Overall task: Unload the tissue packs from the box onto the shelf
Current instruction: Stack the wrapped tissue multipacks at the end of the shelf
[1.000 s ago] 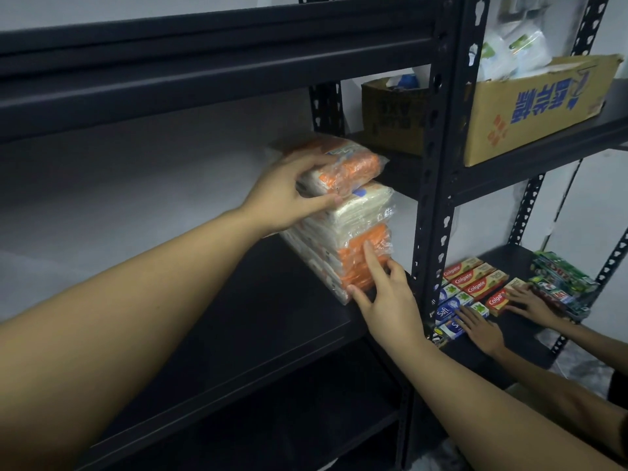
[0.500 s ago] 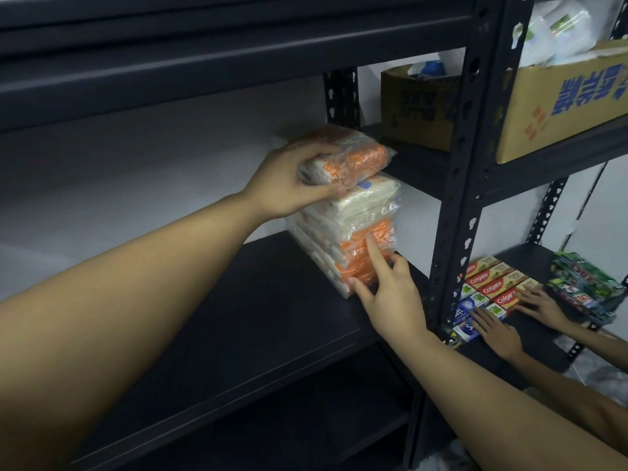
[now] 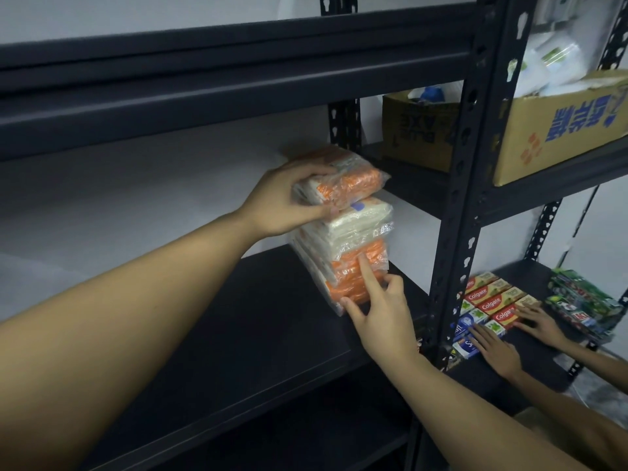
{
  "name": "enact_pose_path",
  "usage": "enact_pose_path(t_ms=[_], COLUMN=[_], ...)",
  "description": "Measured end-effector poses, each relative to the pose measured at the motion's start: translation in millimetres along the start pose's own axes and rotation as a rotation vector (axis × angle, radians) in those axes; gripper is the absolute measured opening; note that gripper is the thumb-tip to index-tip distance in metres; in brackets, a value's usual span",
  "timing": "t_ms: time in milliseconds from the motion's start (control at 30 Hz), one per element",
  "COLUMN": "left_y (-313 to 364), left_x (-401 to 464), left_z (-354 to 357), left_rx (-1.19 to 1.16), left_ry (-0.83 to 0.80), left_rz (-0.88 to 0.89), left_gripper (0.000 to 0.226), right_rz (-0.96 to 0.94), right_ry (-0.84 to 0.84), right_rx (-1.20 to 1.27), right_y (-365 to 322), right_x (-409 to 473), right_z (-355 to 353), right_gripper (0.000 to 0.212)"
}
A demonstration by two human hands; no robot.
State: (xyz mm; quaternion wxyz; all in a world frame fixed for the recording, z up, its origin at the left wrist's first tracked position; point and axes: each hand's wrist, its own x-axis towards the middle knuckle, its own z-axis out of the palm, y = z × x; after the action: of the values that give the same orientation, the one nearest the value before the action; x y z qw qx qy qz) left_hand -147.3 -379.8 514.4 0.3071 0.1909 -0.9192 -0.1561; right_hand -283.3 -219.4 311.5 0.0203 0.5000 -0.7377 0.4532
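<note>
— What could go wrong from where they stand?

— The stack of tissue packs (image 3: 350, 256) leans a little, its upper packs set further right than the bottom one, and it stands at the right end of the dark shelf (image 3: 238, 334), close to the upright post (image 3: 475, 185). I judge that a pack set down off-centre could tip the pile or make the slippery plastic wrappers slide over each other. The pile also sits near the shelf's front edge, so a push toward the person could send the bottom packs off.

— How are the hands placed?

— The left hand (image 3: 285, 202) is clenched around the top pack (image 3: 343, 180), thumb beneath and fingers curled over it, holding it at the top of the stack; whether it already rests its weight there, I cannot tell. The right hand (image 3: 377, 311) is released, grasping nothing: its straight forefinger and thumb press the front of the lowest packs to steady them.

— And the packs themselves?

— Soft flat bundles in clear crinkled wrap, showing orange and white bands (one white-faced pack has a small blue mark). A cardboard box (image 3: 560, 130) of white bags sits on the neighbouring shelf, upper right. Lower right, another person's two hands (image 3: 509, 334) rest on toothpaste boxes (image 3: 489, 304).
</note>
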Motion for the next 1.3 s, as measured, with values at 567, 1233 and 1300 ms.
enact_pose_path(t_ms=[567, 1233, 1300], left_y=[17.4, 39.0, 41.0], left_x=[-4.9, 2.6, 1.6], left_z=[3.8, 3.0, 3.9], left_rx=[0.065, 0.056, 0.056], left_ry=[0.014, 0.065, 0.061], left_rz=[-0.045, -0.227, -0.236], left_gripper=[0.073, 0.050, 0.052], right_rz=[0.175, 0.084, 0.076], right_ry=[-0.035, -0.057, -0.060], right_rx=[0.228, 0.269, 0.277], right_y=[19.6, 37.0, 37.3], right_x=[1.4, 23.5, 23.3], right_z=[-22.0, -22.8, -23.9], right_gripper=[0.106, 0.045, 0.046])
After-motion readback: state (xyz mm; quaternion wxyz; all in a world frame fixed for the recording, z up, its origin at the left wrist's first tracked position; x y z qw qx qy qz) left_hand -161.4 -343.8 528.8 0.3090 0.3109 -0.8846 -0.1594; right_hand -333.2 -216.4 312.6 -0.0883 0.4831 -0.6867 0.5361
